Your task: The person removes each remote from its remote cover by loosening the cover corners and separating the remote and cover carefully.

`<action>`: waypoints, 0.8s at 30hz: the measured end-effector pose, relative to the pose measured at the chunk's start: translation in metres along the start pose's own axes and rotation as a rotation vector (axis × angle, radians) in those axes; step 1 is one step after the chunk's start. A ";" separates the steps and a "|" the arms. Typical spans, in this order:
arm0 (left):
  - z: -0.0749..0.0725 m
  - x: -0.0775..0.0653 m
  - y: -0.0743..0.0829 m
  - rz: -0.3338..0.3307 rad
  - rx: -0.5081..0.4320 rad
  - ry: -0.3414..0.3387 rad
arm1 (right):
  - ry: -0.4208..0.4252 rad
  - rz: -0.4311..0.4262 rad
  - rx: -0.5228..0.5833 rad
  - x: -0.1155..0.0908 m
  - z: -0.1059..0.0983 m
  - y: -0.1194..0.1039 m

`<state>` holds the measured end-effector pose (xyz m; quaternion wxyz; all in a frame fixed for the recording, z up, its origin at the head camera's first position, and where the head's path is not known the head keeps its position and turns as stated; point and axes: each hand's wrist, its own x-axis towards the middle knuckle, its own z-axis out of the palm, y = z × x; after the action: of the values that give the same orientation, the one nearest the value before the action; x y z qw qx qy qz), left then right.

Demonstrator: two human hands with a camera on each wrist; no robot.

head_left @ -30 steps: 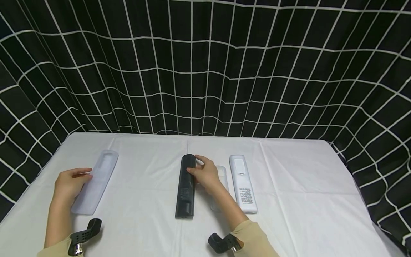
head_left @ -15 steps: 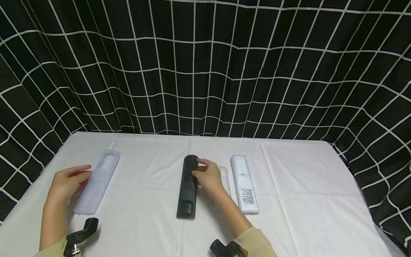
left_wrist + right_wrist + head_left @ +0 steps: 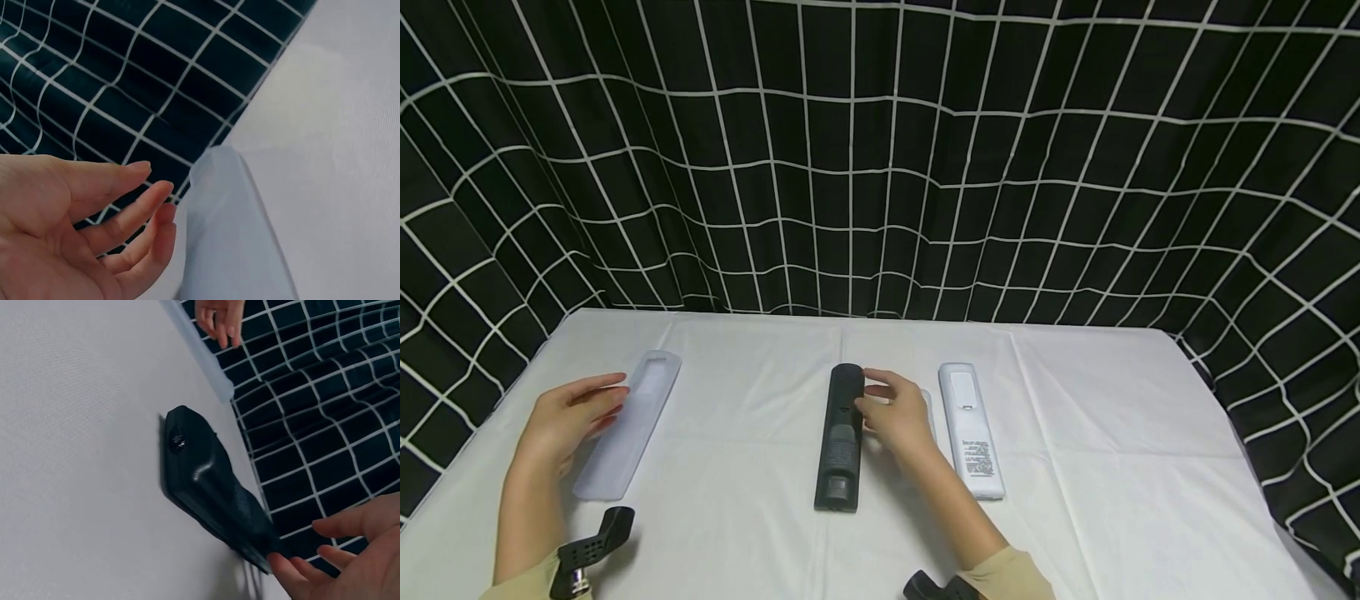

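Note:
A black remote control [image 3: 841,437] lies back up on the white cloth near the middle, its long side pointing away from me. Beside its far right edge is my right hand [image 3: 901,421], fingers loosely bent; the right wrist view shows a fingertip right at the remote's end and the other fingers spread apart from it. At the left, a long translucent remote sleeve [image 3: 634,421] lies flat and slanted. My left hand [image 3: 559,425] hovers along the sleeve's left side with relaxed fingers, overlapping its edge in the head view. In the left wrist view that palm holds nothing.
A white remote control [image 3: 972,429] lies back up to the right, printed label toward me. Between it and my right hand, a clear sleeve [image 3: 928,408] is mostly hidden by the forearm. A black curtain with white grid lines [image 3: 880,167] hangs behind the white-covered table [image 3: 1112,433].
My right hand has eased off the black remote and moved slightly right; the remote has settled. My left hand has shifted a little away from me along the sleeve, its fingers lifting off.

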<state>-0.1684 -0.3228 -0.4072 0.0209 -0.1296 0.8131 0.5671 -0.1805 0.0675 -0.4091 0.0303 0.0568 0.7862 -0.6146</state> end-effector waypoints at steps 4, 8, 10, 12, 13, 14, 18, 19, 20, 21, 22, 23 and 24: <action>0.006 -0.001 0.007 0.025 -0.038 -0.013 | -0.013 -0.026 0.014 -0.002 -0.005 -0.004; 0.013 -0.003 0.016 0.062 -0.049 -0.028 | -0.008 -0.034 0.028 -0.005 -0.011 -0.006; 0.018 -0.004 0.020 0.086 -0.039 -0.035 | -0.006 -0.039 0.036 -0.007 -0.015 -0.007; 0.022 -0.005 0.025 0.108 -0.018 -0.044 | -0.005 -0.043 0.037 -0.009 -0.019 -0.009; 0.024 -0.006 0.028 0.115 -0.007 -0.046 | -0.004 -0.044 0.034 -0.009 -0.021 -0.009; 0.026 -0.007 0.030 0.122 -0.003 -0.051 | -0.003 -0.043 0.034 -0.010 -0.023 -0.010; 0.034 -0.009 0.039 0.136 -0.001 -0.073 | 0.003 -0.049 0.034 -0.013 -0.032 -0.011; 0.036 -0.010 0.042 0.138 -0.006 -0.077 | 0.005 -0.051 0.032 -0.013 -0.034 -0.011; 0.038 -0.010 0.043 0.140 -0.012 -0.083 | 0.007 -0.056 0.029 -0.013 -0.036 -0.011; 0.040 -0.011 0.045 0.141 -0.015 -0.086 | 0.011 -0.057 0.025 -0.014 -0.038 -0.011; 0.041 -0.011 0.046 0.142 -0.018 -0.089 | 0.014 -0.059 0.022 -0.014 -0.040 -0.010; 0.043 -0.011 0.048 0.146 -0.019 -0.093 | 0.018 -0.061 0.016 -0.013 -0.041 -0.010; 0.045 -0.012 0.049 0.149 -0.023 -0.095 | 0.022 -0.066 0.010 -0.014 -0.043 -0.009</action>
<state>-0.1735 -0.2632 -0.3763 0.0157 -0.0418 0.8122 0.5817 -0.1673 0.1063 -0.3881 0.0008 0.0377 0.7849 -0.6185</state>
